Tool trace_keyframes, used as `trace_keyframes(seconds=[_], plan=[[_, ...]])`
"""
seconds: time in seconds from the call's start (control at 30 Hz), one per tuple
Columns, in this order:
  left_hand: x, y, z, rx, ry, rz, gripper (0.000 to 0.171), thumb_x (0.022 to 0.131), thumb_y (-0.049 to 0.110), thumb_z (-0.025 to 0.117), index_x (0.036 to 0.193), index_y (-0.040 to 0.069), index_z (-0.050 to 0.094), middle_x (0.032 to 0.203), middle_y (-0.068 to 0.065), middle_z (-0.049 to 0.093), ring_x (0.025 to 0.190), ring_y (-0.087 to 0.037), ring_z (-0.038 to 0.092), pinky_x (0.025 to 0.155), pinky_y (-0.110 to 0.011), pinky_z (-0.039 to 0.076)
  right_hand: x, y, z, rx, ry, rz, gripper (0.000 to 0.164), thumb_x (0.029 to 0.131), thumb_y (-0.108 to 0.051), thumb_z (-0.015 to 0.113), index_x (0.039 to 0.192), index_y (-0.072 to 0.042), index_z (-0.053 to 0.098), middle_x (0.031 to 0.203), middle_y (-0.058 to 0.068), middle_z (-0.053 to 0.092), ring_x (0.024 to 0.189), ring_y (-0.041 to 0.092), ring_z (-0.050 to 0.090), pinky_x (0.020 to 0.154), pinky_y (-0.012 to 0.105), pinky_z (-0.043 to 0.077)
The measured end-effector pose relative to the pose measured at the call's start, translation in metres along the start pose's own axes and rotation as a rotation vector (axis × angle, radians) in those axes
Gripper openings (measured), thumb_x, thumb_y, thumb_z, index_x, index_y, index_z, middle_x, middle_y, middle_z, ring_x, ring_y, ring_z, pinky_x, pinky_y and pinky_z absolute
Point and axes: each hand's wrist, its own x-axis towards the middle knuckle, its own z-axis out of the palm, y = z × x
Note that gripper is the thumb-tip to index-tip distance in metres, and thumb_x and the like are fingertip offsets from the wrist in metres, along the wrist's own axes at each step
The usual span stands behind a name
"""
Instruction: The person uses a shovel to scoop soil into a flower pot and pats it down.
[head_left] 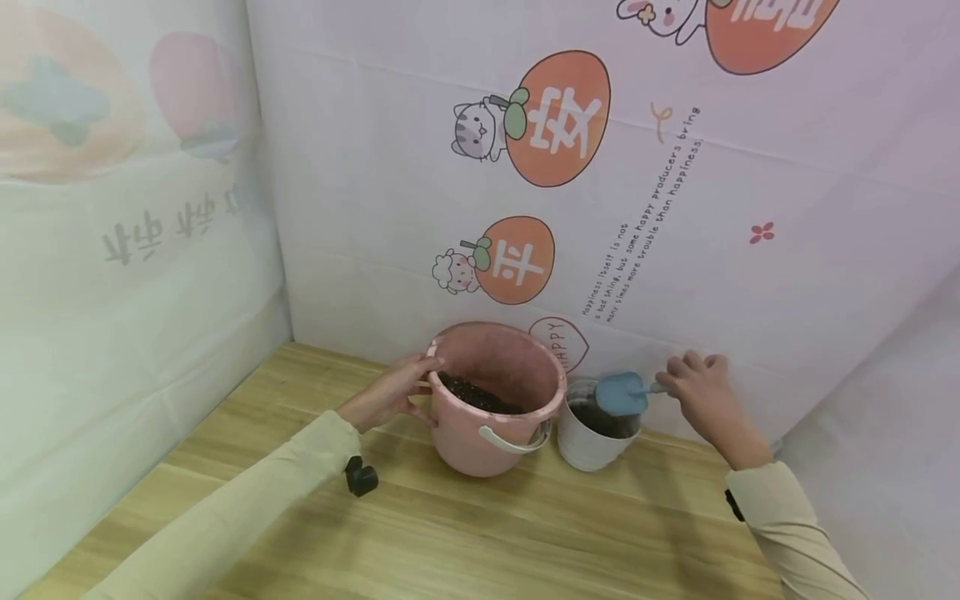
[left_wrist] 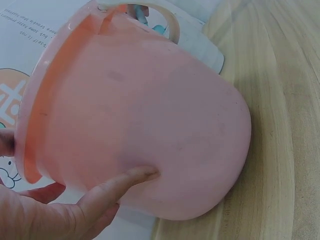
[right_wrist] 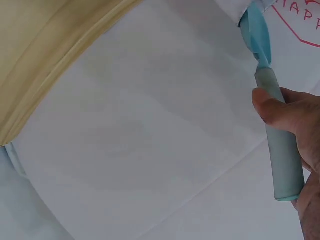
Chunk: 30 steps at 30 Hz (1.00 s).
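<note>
A pink bucket (head_left: pixel 472 446) stands upright on the wooden table with dark soil (head_left: pixel 480 397) inside and its white handle (head_left: pixel 516 447) hanging down in front. My left hand (head_left: pixel 390 390) grips its left rim, and in the left wrist view a digit (left_wrist: pixel 120 186) presses against the outer wall. Close to the bucket's right side is a white pot (head_left: pixel 587 452), also holding dark soil (head_left: pixel 596 417). Above the pot's opening, a blue garden trowel (head_left: pixel 619 392) tilts over the soil. My right hand (head_left: pixel 705 398) holds its grey-green handle (right_wrist: pixel 285 162).
Behind the bucket and pot rises a white printed cloth (head_left: pixel 390 183), with another white cloth side (head_left: pixel 180 308) at the left and one (head_left: pixel 892 417) at the right. The wooden table (head_left: pixel 480 533) extends in front of both containers.
</note>
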Motion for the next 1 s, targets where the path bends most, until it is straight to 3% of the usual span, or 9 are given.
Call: trace_keyframes(seconds=[0.17, 0.4, 0.57, 0.77, 1.0], plan=[[0.001, 0.001, -0.001, 0.013, 0.0, 0.006, 0.058, 0.109, 0.028, 0.049, 0.156, -0.003, 0.035, 0.149, -0.026, 0.037, 0.141, -0.048, 0.04, 0.082, -0.061, 0.065, -0.002, 0.002, 0.003, 0.001, 0.076, 0.0, 0.024, 0.072, 0.006, 0.084, 0.091, -0.005, 0.073, 0.085, 0.013, 0.058, 0.074, 0.03, 0.042, 0.064, 0.051, 0.039], [-0.001, 0.0, 0.0, 0.005, -0.002, 0.0, 0.061, 0.109, 0.028, 0.049, 0.158, -0.003, 0.032, 0.154, -0.028, 0.034, 0.142, -0.049, 0.038, 0.083, -0.061, 0.065, 0.001, 0.002, 0.001, 0.023, 0.093, 0.038, 0.026, 0.079, 0.011, 0.075, 0.1, -0.003, 0.073, 0.093, 0.017, 0.064, 0.084, 0.037, 0.052, 0.071, 0.06, 0.043], [-0.002, 0.0, 0.0, 0.006, 0.003, -0.001, 0.06, 0.109, 0.028, 0.05, 0.158, -0.002, 0.032, 0.155, -0.027, 0.034, 0.143, -0.049, 0.038, 0.083, -0.061, 0.065, 0.008, 0.001, -0.004, 0.045, 0.127, 0.086, 0.029, 0.079, 0.012, 0.076, 0.104, -0.004, 0.074, 0.099, 0.018, 0.068, 0.091, 0.042, 0.058, 0.074, 0.067, 0.046], [-0.001, -0.001, 0.001, 0.011, -0.019, 0.005, 0.06, 0.109, 0.029, 0.051, 0.157, -0.002, 0.035, 0.158, -0.025, 0.034, 0.143, -0.048, 0.038, 0.082, -0.06, 0.066, 0.016, -0.001, -0.013, 0.059, 0.176, 0.122, 0.03, 0.079, 0.014, 0.077, 0.104, -0.002, 0.072, 0.1, 0.021, 0.069, 0.088, 0.047, 0.056, 0.069, 0.066, 0.043], [-0.002, -0.001, 0.0, 0.005, -0.008, 0.016, 0.059, 0.109, 0.028, 0.049, 0.157, -0.003, 0.034, 0.158, -0.025, 0.033, 0.14, -0.047, 0.038, 0.081, -0.06, 0.066, 0.038, -0.009, -0.029, 0.086, 0.17, 0.125, 0.029, 0.084, 0.01, 0.075, 0.11, -0.003, 0.072, 0.105, 0.019, 0.07, 0.092, 0.046, 0.055, 0.07, 0.064, 0.041]])
